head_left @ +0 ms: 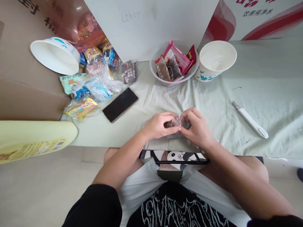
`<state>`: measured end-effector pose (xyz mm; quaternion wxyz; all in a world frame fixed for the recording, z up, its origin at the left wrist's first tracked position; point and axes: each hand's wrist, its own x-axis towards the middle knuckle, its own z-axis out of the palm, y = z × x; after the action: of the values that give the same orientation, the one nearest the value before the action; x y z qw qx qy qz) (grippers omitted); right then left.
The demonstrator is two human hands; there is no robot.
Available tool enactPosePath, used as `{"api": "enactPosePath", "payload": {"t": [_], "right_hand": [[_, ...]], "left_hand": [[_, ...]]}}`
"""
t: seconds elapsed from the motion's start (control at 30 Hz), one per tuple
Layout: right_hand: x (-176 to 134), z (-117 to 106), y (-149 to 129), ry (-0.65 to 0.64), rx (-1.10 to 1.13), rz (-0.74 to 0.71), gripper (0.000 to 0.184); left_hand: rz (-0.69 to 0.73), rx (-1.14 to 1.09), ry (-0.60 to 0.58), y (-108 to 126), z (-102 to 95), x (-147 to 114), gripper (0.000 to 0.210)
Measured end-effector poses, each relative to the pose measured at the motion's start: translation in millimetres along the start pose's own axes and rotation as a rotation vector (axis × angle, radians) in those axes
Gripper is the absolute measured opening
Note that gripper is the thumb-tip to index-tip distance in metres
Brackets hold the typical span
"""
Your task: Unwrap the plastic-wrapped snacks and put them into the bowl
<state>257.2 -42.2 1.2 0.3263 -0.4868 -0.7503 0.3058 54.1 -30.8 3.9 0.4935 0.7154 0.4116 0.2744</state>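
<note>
- Shows, at the centre of the frame, a crinkled clear packet just above the near edge of the pale cloth; cannot make out its contents, largely covered by fingers.
- Pinches the packet from the left side with the left hand, thumb and fingers curled narrowly around it; cannot see the fingertips behind the plastic clearly.
- Pinches it likewise from the right with the right hand, thumbs nearly meeting at the middle.
- Includes, left of centre, a dark-screened phone, lying aslant and apart from the hands.
- Includes, at upper left, a heap of wrapped snacks, overlapping too closely to count, partly hidden behind a tilted paper bowl.
- Includes, at upper centre, a translucent bowl containing several packets, among them a pink packet; cannot read most of the labels.
- Includes, just beside it on the right, a white paper cup, upright; at far right, a slim white tool, of uncertain kind.
- Cuts off, at the left edge, a pale yellow container, and, along the top, a white panel with faint, barely legible handwriting.
- Leaves partly hidden, at lower centre, a panda-patterned item below the cloth's edge.
</note>
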Motion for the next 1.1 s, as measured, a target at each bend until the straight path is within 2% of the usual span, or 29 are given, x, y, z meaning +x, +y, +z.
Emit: {"api": "enactPosePath", "payload": {"t": [0.13,0.3,0.37,0.47,0.57,0.7,0.77,0.83,0.93,1.1], "right_hand": [[1,-1,-1,-0.065,0.03,0.092,0.035],[2,-7,-10,-0.174,0.096,0.194,0.06],[3,-9,-13,-0.243,0.099,0.205,0.057],[3,-10,-14,-0.285,0.045,0.194,0.043],[4,-8,-11,-0.241,0.008,0.142,0.035],[4,-7,-8,-0.226,0.014,0.085,0.026],[4,-7,-7,-0.237,0.028,0.059,0.022],[3,-6,-7,-0.239,0.046,0.027,0.02],[3,-6,-6,-0.205,0.057,-0.008,0.018],[3,-10,-5,-0.064,0.002,0.029,0.019]], "left_hand": [[-0.011,-0.007,0.061,4,4.3,-1,0.029],[-0.003,-0.186,0.126,6,5.9,-3,0.028],[-0.006,-0.226,0.155,6,8.0,-3,0.025],[-0.038,-0.147,0.181,5,12.7,-2,0.025],[-0.067,0.07,0.228,5,15.7,-1,0.013],[-0.129,0.446,0.316,5,13.8,-2,0.034],[-0.127,0.515,0.289,4,11.1,-3,0.029],[-0.087,0.48,0.236,2,8.2,-3,0.02],[-0.058,0.352,0.196,2,4.4,-2,0.018],[-0.19,0.067,0.178,6,0.6,-2,0.026]]}}
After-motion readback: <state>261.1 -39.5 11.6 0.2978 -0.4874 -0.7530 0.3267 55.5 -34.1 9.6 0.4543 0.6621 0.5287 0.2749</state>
